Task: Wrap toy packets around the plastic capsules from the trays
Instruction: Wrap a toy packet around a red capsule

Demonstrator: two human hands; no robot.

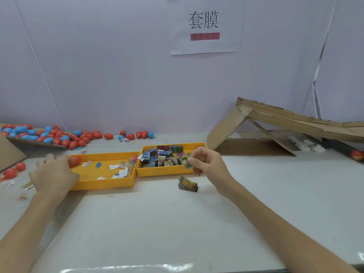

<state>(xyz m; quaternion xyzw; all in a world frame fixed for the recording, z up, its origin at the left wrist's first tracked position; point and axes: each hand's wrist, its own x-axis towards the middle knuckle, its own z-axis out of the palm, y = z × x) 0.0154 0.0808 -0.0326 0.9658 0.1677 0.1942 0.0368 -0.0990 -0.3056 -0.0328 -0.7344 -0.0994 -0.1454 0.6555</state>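
Red capsule [75, 161] could roll away.
Left hand [53, 173] is beside it at the left tray's [104, 186] left edge (blurred, grip unclear); right hand [205, 160] pinches a packet [187, 164] thinly and could drop it.

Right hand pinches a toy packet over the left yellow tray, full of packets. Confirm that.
Wrong tray. In the head view, the right hand pinches a toy packet over the right yellow tray, full of packets.

A factory packing station was indicated by a posted sign [205, 26], sorting trays [102, 185], bulk capsules [59, 134] and a cardboard chute [295, 119].
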